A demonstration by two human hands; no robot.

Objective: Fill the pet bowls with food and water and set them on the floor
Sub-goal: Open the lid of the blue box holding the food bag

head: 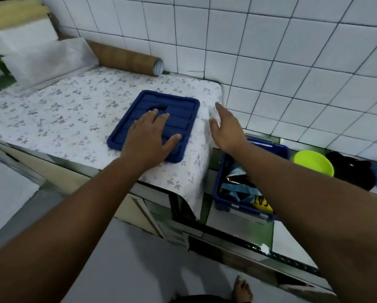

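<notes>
The cloth-covered worktop carries the blue lid, flat near its right edge, likely parked there to leave the box free. Just past that edge, lower down, the open blue box shows its food packets. Beyond it lie the green bowl and black bowl, unfilled as far as you can see. Your left hand rests on the lid, fingers spread flat. Your right hand hovers over the edge, fingers straight, apart, holding nothing.
</notes>
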